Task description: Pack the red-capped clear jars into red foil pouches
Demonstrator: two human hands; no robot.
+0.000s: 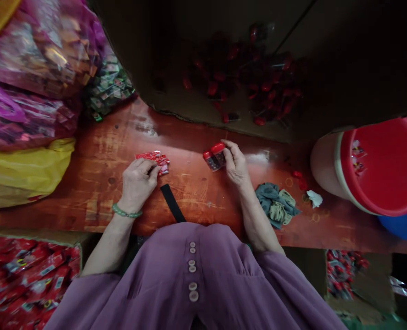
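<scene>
Near edge first — black strap lying on the red-brown worktop, reaching up between the two forearms. Left hand, green bead bracelet at the wrist: fingers curled, thumb and fingertips closed on the small red packets; packets lie just past and to the right of the knuckles, partly under the fingertips. Right hand: half-curled, thumb and fingers pinched on the right end of the red-capped containers; two side by side, clear dark-looking bodies, caps on the far side, sitting left of the fingertips — so between the hands, nearer the right one, well apart from the packets. Crumpled grey-green cloth right of the right forearm, white scrap beyond its right side, small red piece near the scrap. Farther right, bucket tilted, with red lid, a few small packets on it. Far left, plastic bags full of small packets, yellow bag below them. Farthest, big cardboard box open toward the worktop, dark inside, many red-capped items heaped in it, too dim to count.
</scene>
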